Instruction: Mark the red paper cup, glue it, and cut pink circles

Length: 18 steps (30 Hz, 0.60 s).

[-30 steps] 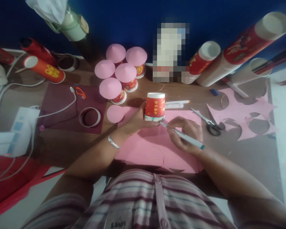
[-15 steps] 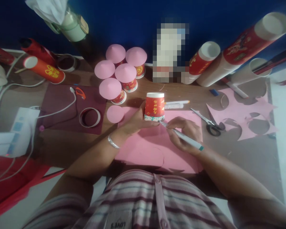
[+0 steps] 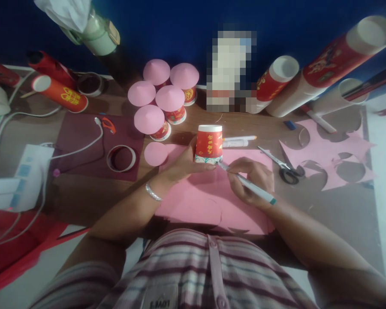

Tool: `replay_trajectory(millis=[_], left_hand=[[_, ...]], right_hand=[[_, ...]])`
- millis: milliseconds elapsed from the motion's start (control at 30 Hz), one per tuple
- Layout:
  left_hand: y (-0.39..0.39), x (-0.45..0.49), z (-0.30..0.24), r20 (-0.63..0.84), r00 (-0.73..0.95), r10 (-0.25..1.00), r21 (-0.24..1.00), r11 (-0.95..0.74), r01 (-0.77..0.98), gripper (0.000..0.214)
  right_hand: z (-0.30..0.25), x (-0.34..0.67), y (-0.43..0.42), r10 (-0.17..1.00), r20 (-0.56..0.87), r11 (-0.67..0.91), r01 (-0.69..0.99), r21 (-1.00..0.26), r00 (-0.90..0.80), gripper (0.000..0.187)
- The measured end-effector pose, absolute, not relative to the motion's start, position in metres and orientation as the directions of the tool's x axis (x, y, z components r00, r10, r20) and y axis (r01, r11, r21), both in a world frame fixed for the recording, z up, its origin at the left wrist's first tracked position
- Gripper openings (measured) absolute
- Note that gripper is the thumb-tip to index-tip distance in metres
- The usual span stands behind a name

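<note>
A red paper cup [image 3: 209,141] with yellow lettering stands bottom-up in my left hand [image 3: 188,161], which is closed around its left side with the thumb along the lower edge. Green marks run along the white band at the wide end. My right hand [image 3: 252,178] grips a white marker [image 3: 255,189] with a green end, its tip touching the right part of that band. Both hands are above pink paper sheets [image 3: 193,201]. Behind the cup lie white pens [image 3: 238,141], one with an orange end. A pink paper disc [image 3: 156,153] lies left of the cup.
Several red cups with pink cone tops [image 3: 170,98] stand behind on the left. Scissors [image 3: 284,165] and cut pink scraps [image 3: 330,150] lie at right. Tall tubes [image 3: 328,64] rise at the back right. A tape roll [image 3: 121,158] and a power strip [image 3: 32,176] are at left.
Almost nothing differs. The marker tip has moved very slightly to the right along the cup's band; both hands keep their grips.
</note>
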<state>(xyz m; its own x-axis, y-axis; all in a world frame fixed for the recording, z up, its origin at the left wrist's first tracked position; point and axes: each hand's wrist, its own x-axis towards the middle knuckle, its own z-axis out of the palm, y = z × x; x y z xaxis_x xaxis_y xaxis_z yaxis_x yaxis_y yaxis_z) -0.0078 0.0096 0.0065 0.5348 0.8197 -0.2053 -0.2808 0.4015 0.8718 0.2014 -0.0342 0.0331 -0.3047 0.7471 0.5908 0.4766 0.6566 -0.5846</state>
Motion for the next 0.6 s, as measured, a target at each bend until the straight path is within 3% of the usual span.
replay_trajectory(millis=[600], left_hand=[[0.008, -0.0064, 0.0069, -0.175, 0.535, 0.826, 0.874, 0.38, -0.302, 0.074]], right_hand=[[0.0332, 0.2008, -0.0345, 0.725, 0.604, 0.688, 0.402, -0.605, -0.332, 0.014]])
